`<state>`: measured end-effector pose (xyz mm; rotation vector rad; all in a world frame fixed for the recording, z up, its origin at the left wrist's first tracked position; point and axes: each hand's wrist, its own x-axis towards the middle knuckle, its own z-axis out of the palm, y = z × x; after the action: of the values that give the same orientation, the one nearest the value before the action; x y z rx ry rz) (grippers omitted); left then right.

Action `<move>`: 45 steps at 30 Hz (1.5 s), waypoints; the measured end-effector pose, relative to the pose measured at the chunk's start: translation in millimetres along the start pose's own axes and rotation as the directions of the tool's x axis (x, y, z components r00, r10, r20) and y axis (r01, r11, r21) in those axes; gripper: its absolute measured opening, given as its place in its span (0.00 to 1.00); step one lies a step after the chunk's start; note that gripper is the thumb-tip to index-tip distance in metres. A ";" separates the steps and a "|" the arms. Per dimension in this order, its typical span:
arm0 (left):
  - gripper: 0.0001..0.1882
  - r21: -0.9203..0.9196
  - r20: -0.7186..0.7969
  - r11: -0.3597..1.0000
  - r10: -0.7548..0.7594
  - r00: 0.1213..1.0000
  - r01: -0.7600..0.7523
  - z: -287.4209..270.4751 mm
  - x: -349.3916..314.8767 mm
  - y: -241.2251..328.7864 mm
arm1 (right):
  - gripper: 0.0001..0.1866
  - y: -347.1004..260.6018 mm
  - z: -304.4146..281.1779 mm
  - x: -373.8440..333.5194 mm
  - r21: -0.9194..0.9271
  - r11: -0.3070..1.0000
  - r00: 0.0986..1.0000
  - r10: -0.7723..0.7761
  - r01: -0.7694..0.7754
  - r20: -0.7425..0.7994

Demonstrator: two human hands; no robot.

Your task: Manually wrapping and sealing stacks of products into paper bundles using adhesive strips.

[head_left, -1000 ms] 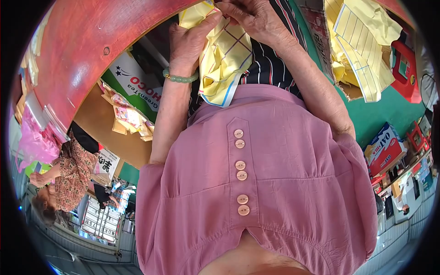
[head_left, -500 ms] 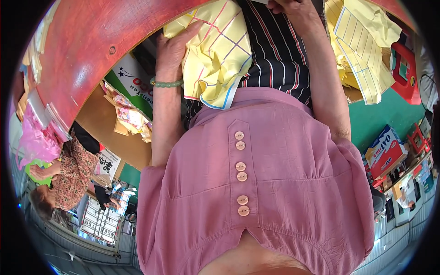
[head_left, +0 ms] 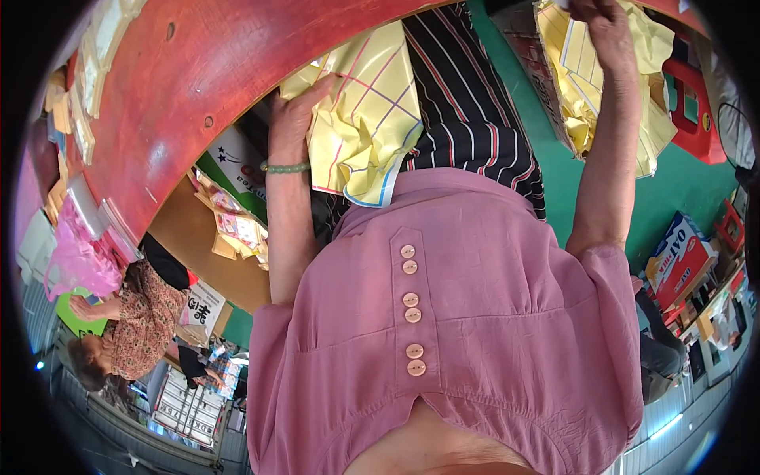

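My left hand (head_left: 294,119), with a green bead bracelet at the wrist, is closed on a crumpled yellow paper sheet (head_left: 368,119) with coloured grid lines. The thumb lies over the sheet, which hangs above my black striped trousers (head_left: 467,103). My right hand (head_left: 606,28) is raised at the top edge, over a cardboard carton (head_left: 538,79) with crumpled yellow sheets (head_left: 582,95) in it. Its fingers are bent together and partly cut off by the picture's edge. A small pale bit shows at the fingertips, too little to name.
A red wooden table (head_left: 237,47) curves across the upper left. Below it stands an open carton (head_left: 190,245) with printed wrappers. A pink plastic bag (head_left: 83,253) and a co-worker (head_left: 142,317) are at the left. On the green floor (head_left: 609,206) are a red plastic stool (head_left: 697,119) and a printed carton (head_left: 681,261).
My right hand has moved right, from above my lap to over the carton of yellow sheets. My left hand still holds its sheet, and the view has shifted slightly.
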<state>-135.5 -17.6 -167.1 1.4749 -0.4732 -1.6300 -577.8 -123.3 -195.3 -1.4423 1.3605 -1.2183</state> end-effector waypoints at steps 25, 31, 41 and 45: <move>0.22 0.676 -0.018 0.734 0.101 0.995 -0.062 7.1 57.7 -4.2 | 0.05 -149.7 -31.7 -101.3 0.161 0.957 0.956 0.262 -0.240 -0.130; 0.16 0.589 0.063 0.804 0.052 0.997 -0.079 36.5 30.6 7.1 | 0.05 -174.7 -27.6 -115.8 0.196 0.960 0.972 0.220 -0.200 -0.084; 0.16 0.819 0.345 0.074 0.730 0.591 -0.569 59.1 -120.9 66.0 | 0.02 -252.9 0.0 -112.8 0.167 0.985 0.991 0.015 -0.037 0.132; 0.13 0.509 0.492 0.325 0.649 0.579 -0.797 89.6 -175.0 91.7 | 0.03 -277.1 38.7 -105.6 0.039 0.990 0.953 -0.140 0.134 0.269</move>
<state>-201.0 46.1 29.6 1.2316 -1.7761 -0.8173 -472.3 9.3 51.1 -1.6449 1.0739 -1.0692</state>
